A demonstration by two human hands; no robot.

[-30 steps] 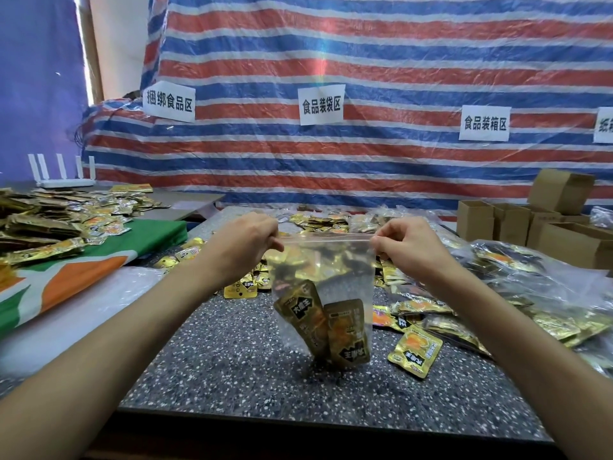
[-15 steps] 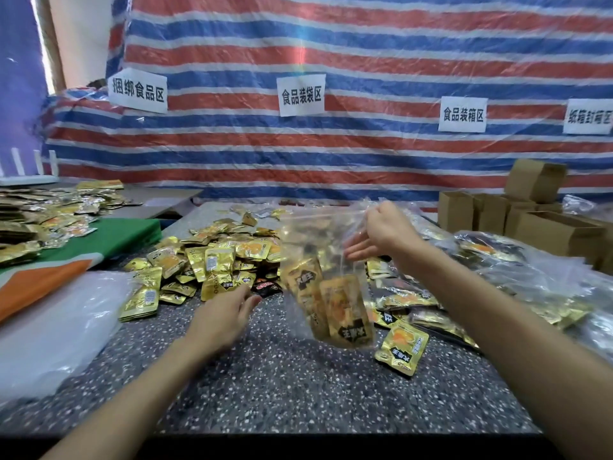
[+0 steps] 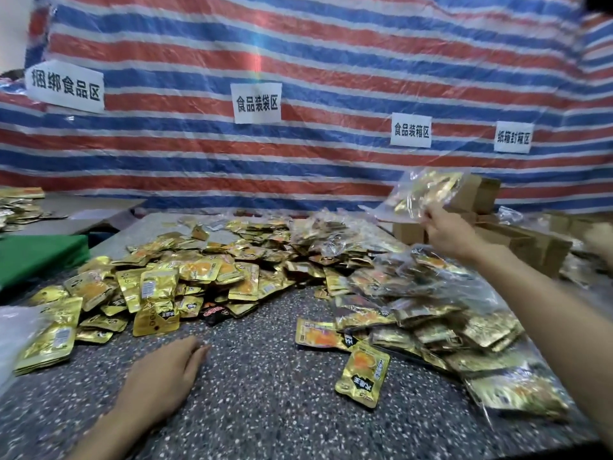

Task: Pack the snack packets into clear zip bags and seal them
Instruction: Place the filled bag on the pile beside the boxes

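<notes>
Fingers: left hand (image 3: 162, 380) lies palm-down on the speckled grey stone counter (image 3: 282, 416), fingers straight and close together; right hand (image 3: 447, 232) pinches a clear plastic zip bag (image 3: 391, 204).
Bag: held up above the counter's far right corner, with gold foil snack packets (image 3: 428, 190) inside.
Hard to see: the bag is blurred, so I cannot tell whether its zip is closed; the right fingertips are hidden.
Counter: heap of loose gold packets (image 3: 185, 280) at the far left; filled clear bags (image 3: 431, 310) along the right edge.

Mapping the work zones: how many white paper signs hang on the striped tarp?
4 signs: far left, centre, right of centre, far right. More may lie beyond the frame.
</notes>
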